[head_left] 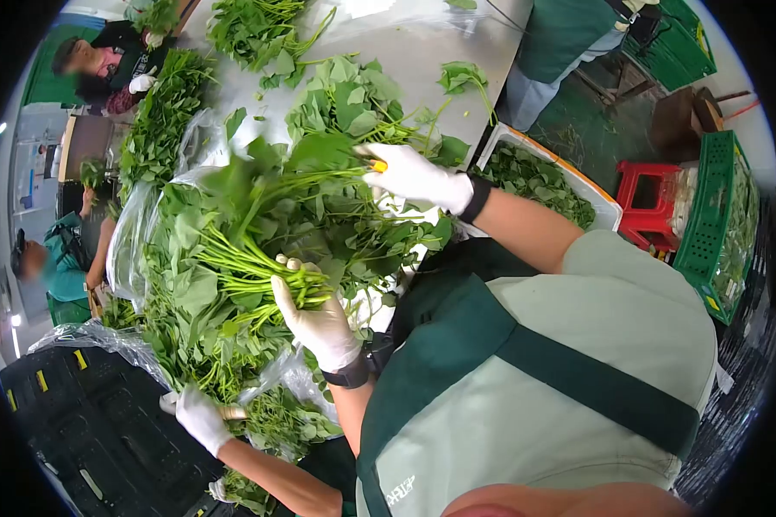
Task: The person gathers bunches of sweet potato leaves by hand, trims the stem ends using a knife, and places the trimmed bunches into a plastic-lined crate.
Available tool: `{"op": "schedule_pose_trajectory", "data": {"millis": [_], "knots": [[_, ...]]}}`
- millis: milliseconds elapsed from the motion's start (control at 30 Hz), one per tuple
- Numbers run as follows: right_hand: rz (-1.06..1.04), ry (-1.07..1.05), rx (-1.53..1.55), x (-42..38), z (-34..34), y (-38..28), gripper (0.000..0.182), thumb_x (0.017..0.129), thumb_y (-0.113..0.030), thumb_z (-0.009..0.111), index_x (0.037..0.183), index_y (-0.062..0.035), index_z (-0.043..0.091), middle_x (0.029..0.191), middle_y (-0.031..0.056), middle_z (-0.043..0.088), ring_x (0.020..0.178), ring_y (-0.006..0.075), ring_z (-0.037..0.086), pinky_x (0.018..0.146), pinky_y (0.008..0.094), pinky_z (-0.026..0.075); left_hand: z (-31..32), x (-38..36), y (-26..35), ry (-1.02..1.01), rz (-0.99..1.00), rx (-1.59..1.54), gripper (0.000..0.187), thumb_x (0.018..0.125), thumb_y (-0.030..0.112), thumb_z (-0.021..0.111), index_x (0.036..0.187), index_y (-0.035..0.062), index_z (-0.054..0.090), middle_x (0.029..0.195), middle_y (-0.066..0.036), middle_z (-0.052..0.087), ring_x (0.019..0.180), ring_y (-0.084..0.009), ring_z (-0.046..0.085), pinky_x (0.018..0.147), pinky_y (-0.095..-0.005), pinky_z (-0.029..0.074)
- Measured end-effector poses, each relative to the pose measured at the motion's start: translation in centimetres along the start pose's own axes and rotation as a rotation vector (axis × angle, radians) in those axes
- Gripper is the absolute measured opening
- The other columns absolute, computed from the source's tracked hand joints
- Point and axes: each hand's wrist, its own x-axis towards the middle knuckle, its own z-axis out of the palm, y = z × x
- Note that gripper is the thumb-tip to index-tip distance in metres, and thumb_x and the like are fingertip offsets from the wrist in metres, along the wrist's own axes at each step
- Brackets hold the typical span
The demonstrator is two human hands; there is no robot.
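My left hand point(312, 323), in a white glove, is closed around a thick bunch of leafy green stems point(246, 269), the cut ends pointing toward my palm. Above it, my white-gloved right hand point(418, 177) pinches a few leafy stems point(319, 175) whose leaves, blurred, spread over the bunch. A small yellow piece point(378, 165) shows at the right fingers. Below and around both hands lies a big heap of loose greens point(177, 237), partly on clear plastic sheeting point(134, 233).
More greens point(254, 34) lie on the metal table point(397, 39). A co-worker's gloved hand point(203, 420) is at the heap's lower edge, beside black crates point(103, 422). At right stand a white bin point(608, 211) of greens, a red stool point(647, 194) and a green crate point(707, 233). Other people work around the table.
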Motion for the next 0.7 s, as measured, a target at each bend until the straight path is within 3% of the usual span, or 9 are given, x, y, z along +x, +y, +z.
{"op": "schedule_pose_trajectory", "data": {"millis": [67, 167, 267, 400, 467, 500, 567, 633, 700], "knots": [[0.138, -0.168, -0.138, 0.4, -1.4, 0.8, 0.036, 0.088, -0.013, 0.055, 0.12, 0.0029, 0.052, 0.072, 0.0084, 0.067, 0.057, 0.0115, 0.061, 0.051, 0.0243, 0.047, -0.1, -0.1, 0.4, -0.058, 0.019, 0.036, 0.028, 0.094, 0.014, 0.054, 0.117, -0.002, 0.049, 0.102, -0.009, 0.056, 0.094, -0.0161, 0.054, 0.087, -0.0293, 0.046], [0.011, -0.142, -0.024, 0.0, -0.9, 2.5, 0.031, 0.087, -0.014, 0.056, 0.114, 0.0011, 0.055, 0.072, 0.0085, 0.066, 0.059, 0.0119, 0.061, 0.054, 0.0264, 0.049, -0.6, -0.3, 0.5, -0.034, 0.029, 0.04, 0.031, 0.094, 0.011, 0.053, 0.12, -0.0037, 0.047, 0.107, -0.01, 0.056, 0.097, -0.0168, 0.053, 0.087, -0.0303, 0.045], [-0.314, 0.131, -0.867, -0.8, -0.5, 2.9, 0.037, 0.081, -0.021, 0.064, 0.113, -0.0035, 0.055, 0.096, 0.0133, 0.061, 0.08, 0.0246, 0.064, 0.069, 0.0391, 0.05, -0.5, -0.5, 0.1, -0.02, 0.042, 0.126, 0.03, 0.094, 0.009, 0.052, 0.12, -0.0037, 0.048, 0.107, -0.01, 0.056, 0.098, -0.0175, 0.053, 0.089, -0.0312, 0.044], [-0.101, 0.084, -0.929, 0.3, -0.3, 2.3, 0.039, 0.078, -0.026, 0.066, 0.11, -0.0056, 0.055, 0.101, 0.0124, 0.057, 0.091, 0.0277, 0.06, 0.074, 0.0406, 0.048, -2.3, -0.4, -0.4, 0.018, 0.012, 0.254, 0.031, 0.09, 0.005, 0.056, 0.119, -0.0025, 0.052, 0.113, -0.011, 0.058, 0.1, -0.0184, 0.056, 0.089, -0.031, 0.045], [-0.251, 0.003, -1.315, 0.8, -0.1, 2.9, 0.039, 0.077, -0.029, 0.067, 0.108, -0.0065, 0.056, 0.1, 0.01, 0.056, 0.097, 0.0262, 0.056, 0.08, 0.04, 0.044, -4.0, -0.3, -0.6, -0.197, 0.582, 1.539, 0.03, 0.09, 0.007, 0.057, 0.117, -0.005, 0.055, 0.115, -0.013, 0.06, 0.099, -0.0198, 0.057, 0.093, -0.031, 0.042], [-0.376, 0.08, -1.279, 0.3, 0.2, 1.7, 0.042, 0.077, -0.032, 0.068, 0.108, -0.0064, 0.056, 0.104, 0.0091, 0.056, 0.101, 0.0245, 0.053, 0.083, 0.0383, 0.042, -2.0, -0.4, -1.0, 0.072, 0.306, 1.157, 0.027, 0.087, 0.002, 0.057, 0.113, -0.0071, 0.056, 0.118, -0.014, 0.059, 0.1, -0.0189, 0.058, 0.093, -0.0317, 0.042], [-0.451, -0.015, -0.889, -1.2, 0.9, -2.4, 0.068, 0.075, -0.035, 0.07, 0.13, -0.0024, 0.046, 0.128, 0.0183, 0.049, 0.117, 0.0326, 0.046, 0.1, 0.0406, 0.035, -0.9, 0.0, -1.6, 0.04, 0.331, 0.979, 0.033, 0.084, -0.001, 0.057, 0.117, -0.0063, 0.053, 0.116, -0.014, 0.059, 0.098, -0.0199, 0.058, 0.093, -0.0321, 0.043], [-0.418, -0.294, -0.373, -2.1, 2.1, -4.3, 0.093, 0.073, -0.045, 0.073, 0.139, 0.0035, 0.029, 0.129, 0.0253, 0.048, 0.118, 0.0364, 0.047, 0.102, 0.0409, 0.037, -0.4, 0.5, -2.4, -0.057, 0.413, 0.983, 0.035, 0.083, 0.0, 0.058, 0.117, -0.0029, 0.053, 0.107, -0.014, 0.061, 0.091, -0.0194, 0.058, 0.089, -0.0323, 0.045], [-0.284, -0.532, -0.215, -3.4, 3.5, -6.7, 0.106, 0.071, -0.043, 0.077, 0.142, 0.0065, 0.017, 0.132, 0.0286, 0.045, 0.116, 0.0319, 0.051, 0.098, 0.0368, 0.041, -1.8, 1.0, -3.8, -0.026, 0.491, 1.149, 0.057, 0.082, 0.001, 0.062, 0.134, -0.0031, 0.039, 0.132, -0.018, 0.047, 0.121, -0.0237, 0.045, 0.106, -0.0348, 0.03]]}}
